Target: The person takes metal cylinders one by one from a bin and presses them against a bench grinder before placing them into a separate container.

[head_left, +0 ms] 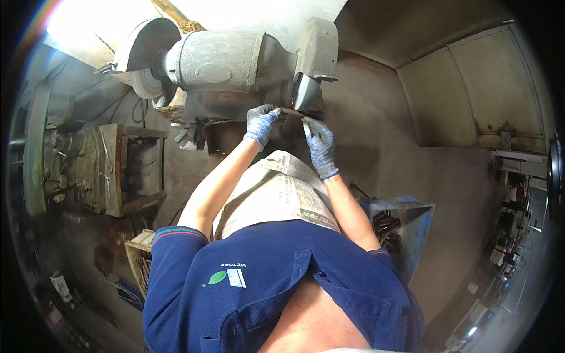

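Note:
Both of my hands wear blue-and-white knit gloves with greyish fingertips. A thin, dark metal strip [290,111] spans the gap between them, below the right-hand wheel [306,93] of a grey bench grinder [220,62]. My left hand [260,123] pinches the strip's left end. At its right end, my right hand [320,146] closes on it with the fingertips. A small orange glow shows at the wheel's lower left edge, just above the strip. The exact contact point is too small to make out.
Sheets of newspaper [282,191] cover my lap. To my right stands a blue-edged bin [419,229] holding several dark metal pieces [386,226]; to my left, a wooden crate [139,259]. A second grinder wheel [146,83] sits at upper left, above a heavy greenish machine [76,167].

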Available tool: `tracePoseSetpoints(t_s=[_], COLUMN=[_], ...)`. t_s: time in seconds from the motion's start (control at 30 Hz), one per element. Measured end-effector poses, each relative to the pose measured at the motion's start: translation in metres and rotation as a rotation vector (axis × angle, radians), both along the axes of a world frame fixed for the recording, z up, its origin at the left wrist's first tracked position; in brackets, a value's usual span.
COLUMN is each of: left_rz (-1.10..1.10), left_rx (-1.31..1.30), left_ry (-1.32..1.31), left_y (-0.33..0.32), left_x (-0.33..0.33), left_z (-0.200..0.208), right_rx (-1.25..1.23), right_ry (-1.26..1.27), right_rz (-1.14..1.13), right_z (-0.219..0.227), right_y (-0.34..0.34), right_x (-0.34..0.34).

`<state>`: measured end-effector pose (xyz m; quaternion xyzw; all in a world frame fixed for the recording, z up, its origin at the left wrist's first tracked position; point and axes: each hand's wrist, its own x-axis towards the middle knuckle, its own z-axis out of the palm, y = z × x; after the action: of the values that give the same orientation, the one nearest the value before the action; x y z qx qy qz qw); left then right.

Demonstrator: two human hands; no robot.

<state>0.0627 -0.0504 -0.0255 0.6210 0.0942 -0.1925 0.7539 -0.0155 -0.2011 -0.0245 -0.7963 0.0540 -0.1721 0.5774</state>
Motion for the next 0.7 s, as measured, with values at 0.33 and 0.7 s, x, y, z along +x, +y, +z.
tracePoseSetpoints(t_s=[0.33, 0.7], left_rz=[0.019, -0.212], left_rx=[-0.116, -0.341], left_ry=[-0.073, -0.092], left_y=[0.029, 0.064], left_x=[0.002, -0.057], left_z=[-0.019, 0.077], right_rx=[0.309, -0.445], right_ry=[0.015, -0.437], right_rz=[0.082, 0.214], right_z=[-0.013, 0.075], right_y=[0.017, 0.008], right_x=[0.006, -0.061])
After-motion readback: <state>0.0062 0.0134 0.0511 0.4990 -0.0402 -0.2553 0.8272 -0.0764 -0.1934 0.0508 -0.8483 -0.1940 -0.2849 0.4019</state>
